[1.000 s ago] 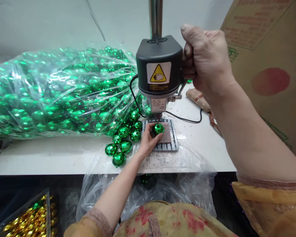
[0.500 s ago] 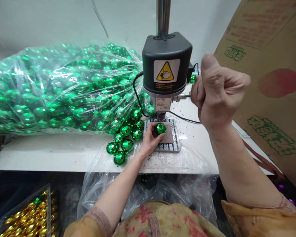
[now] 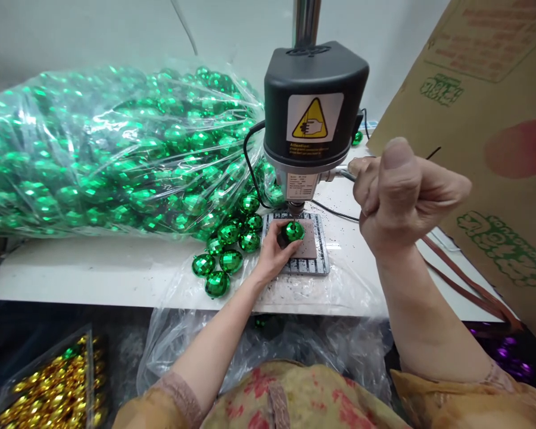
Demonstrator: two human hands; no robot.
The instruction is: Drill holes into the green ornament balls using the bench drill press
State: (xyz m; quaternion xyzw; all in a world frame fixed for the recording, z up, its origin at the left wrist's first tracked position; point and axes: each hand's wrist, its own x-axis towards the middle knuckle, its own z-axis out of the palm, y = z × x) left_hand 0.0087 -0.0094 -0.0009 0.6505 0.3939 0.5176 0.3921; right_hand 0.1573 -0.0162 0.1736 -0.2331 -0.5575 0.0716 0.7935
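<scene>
My left hand (image 3: 276, 247) grips a shiny green faceted bauble (image 3: 294, 231) between thumb and fingers. The bauble rests on a brown board (image 3: 309, 243) over the slotted metal base (image 3: 324, 262) of a bench drill press (image 3: 315, 113). The drill's chuck (image 3: 296, 207) is right above the bauble, with its thin bit reaching the top; how deep it goes I cannot tell. My right hand (image 3: 406, 193) is closed in a fist around the drill press lever (image 3: 345, 173), at the right of the drill head. Dark shavings lie around the base.
A big clear plastic bag (image 3: 116, 161) full of green baubles fills the table's left side. Several loose green baubles (image 3: 217, 285) lie beside the base. A cardboard box (image 3: 486, 179) leans at the right. Below left is a container of gold baubles (image 3: 49, 387); clear plastic sheeting (image 3: 183, 339) hangs over the edge.
My right hand has come down with the lever, and the drill head has lowered so the bit meets the bauble. My left hand stays around the bauble. The view has shifted slightly.
</scene>
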